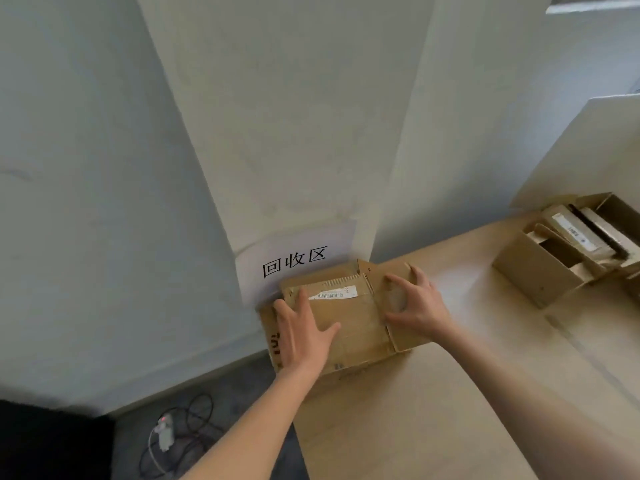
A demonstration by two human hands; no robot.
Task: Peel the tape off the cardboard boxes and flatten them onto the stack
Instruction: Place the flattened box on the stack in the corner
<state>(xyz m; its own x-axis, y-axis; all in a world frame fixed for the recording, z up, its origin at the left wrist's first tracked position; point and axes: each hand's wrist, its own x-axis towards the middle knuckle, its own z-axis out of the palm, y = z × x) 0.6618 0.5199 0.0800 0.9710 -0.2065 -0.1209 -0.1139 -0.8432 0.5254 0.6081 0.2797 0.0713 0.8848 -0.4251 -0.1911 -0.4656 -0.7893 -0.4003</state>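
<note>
One flattened box (349, 323) lies on the stack (273, 341) at the table's (433, 410) far left corner, under the wall sign (294, 261). The left hand (304, 334) presses it with straight, spread fingers; the right hand (415, 303) rests on its side flap, fingers spread and curved. Judging by this, one box is nearly done, while the open boxes (568, 247) at the right edge remain.
</note>
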